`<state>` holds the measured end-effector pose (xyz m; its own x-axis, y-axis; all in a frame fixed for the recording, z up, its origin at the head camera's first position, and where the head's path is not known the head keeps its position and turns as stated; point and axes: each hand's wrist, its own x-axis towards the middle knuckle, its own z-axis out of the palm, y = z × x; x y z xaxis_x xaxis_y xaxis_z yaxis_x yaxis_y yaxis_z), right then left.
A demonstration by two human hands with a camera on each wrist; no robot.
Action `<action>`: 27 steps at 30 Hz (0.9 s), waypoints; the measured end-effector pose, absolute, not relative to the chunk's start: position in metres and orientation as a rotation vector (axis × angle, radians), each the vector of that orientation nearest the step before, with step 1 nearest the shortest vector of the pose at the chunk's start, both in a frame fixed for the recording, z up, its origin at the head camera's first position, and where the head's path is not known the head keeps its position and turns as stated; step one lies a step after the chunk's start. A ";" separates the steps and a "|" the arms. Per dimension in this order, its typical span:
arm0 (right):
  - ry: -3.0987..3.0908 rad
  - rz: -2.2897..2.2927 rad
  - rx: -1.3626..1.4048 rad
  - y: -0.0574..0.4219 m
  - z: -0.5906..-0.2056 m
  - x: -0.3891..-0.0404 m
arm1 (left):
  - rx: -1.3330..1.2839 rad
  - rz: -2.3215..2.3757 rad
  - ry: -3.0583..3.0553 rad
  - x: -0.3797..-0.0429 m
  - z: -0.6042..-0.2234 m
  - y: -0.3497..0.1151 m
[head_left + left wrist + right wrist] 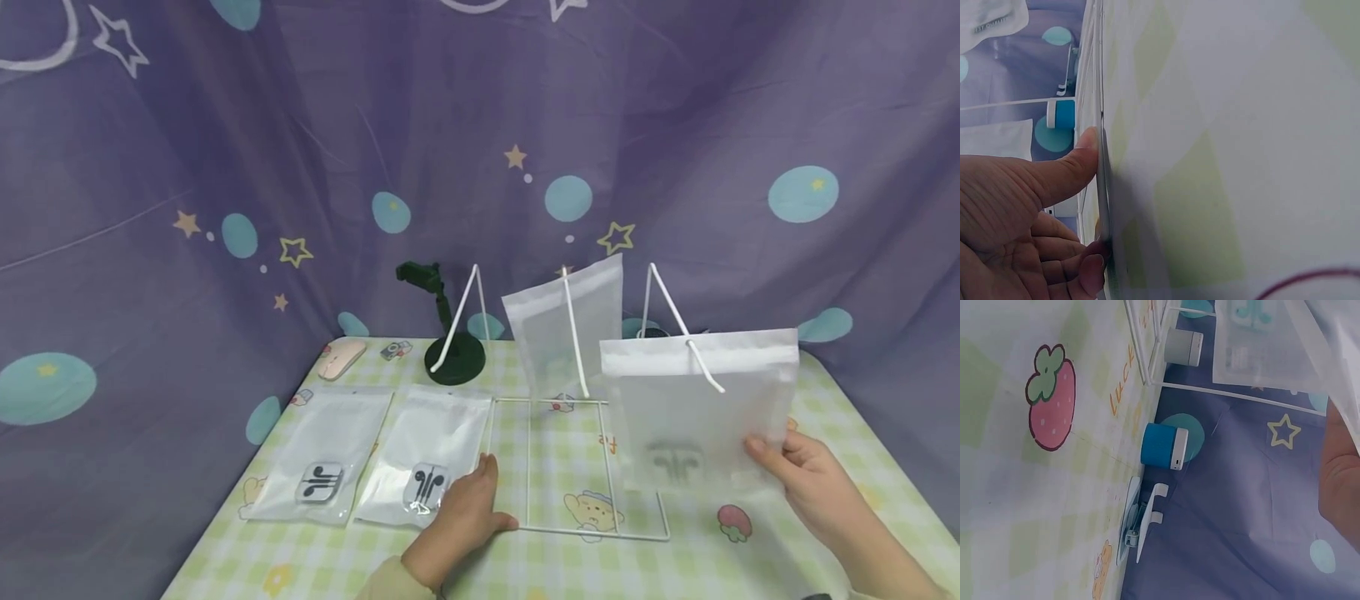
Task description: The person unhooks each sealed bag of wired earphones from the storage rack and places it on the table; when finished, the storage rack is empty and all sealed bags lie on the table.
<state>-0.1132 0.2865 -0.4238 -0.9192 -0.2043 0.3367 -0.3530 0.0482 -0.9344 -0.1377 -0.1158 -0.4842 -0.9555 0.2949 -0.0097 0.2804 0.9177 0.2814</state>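
Note:
My right hand (813, 479) pinches the right edge of a frosted zip bag (697, 417), with a boxed pair of earphones showing faintly through it. The bag's top lies against the right front prong of a white wire display rack (592, 533). At the rack's front left corner, my left hand (468, 508) holds the base wire; in the left wrist view its thumb (1069, 175) presses on that wire. Another frosted bag (573, 325) hangs on the middle prong, tilted. Left of the rack lie two more bags, one nearer (450, 417) and one farther left (333, 425), each containing boxed earphones.
A dark green stand (453, 358) and a pale mouse (341, 358) sit at the back left. Behind the rack, the right wrist view shows a blue cylinder (1163, 447), a grey cylinder (1183, 348) and a white folding stand (1144, 525). A checked cloth (750, 567) covers the table.

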 end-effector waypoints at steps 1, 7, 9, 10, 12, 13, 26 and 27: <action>-2.189 2.017 0.593 0.287 -0.423 -0.112 | 0.454 0.430 3.028 -0.138 -0.484 -0.116; -2.181 2.047 0.611 0.289 -0.422 -0.104 | 0.457 0.418 3.026 -0.138 -0.484 -0.116; -2.170 2.060 0.610 0.291 -0.423 -0.102 | 0.453 0.413 3.025 -0.138 -0.484 -0.116; -2.162 2.063 0.621 0.292 -0.423 -0.101 | 0.452 0.411 3.025 -0.138 -0.484 -0.116; -2.165 2.051 0.626 0.293 -0.424 -0.099 | 0.450 0.408 3.024 -0.138 -0.483 -0.116; -2.172 2.035 0.626 0.294 -0.424 -0.098 | 0.448 0.408 3.023 -0.138 -0.483 -0.116; -2.248 1.971 0.662 0.303 -0.418 -0.083 | 0.441 0.415 3.006 -0.137 -0.482 -0.117; -2.258 1.975 0.666 0.304 -0.418 -0.082 | 0.441 0.412 3.007 -0.137 -0.482 -0.117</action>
<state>-0.0818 0.3042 -0.4178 -0.9037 -0.2743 0.3286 -0.3623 0.0813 -0.9285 -0.1371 -0.1171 -0.4818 -0.9559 0.2916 -0.0349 0.2715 0.9227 0.2739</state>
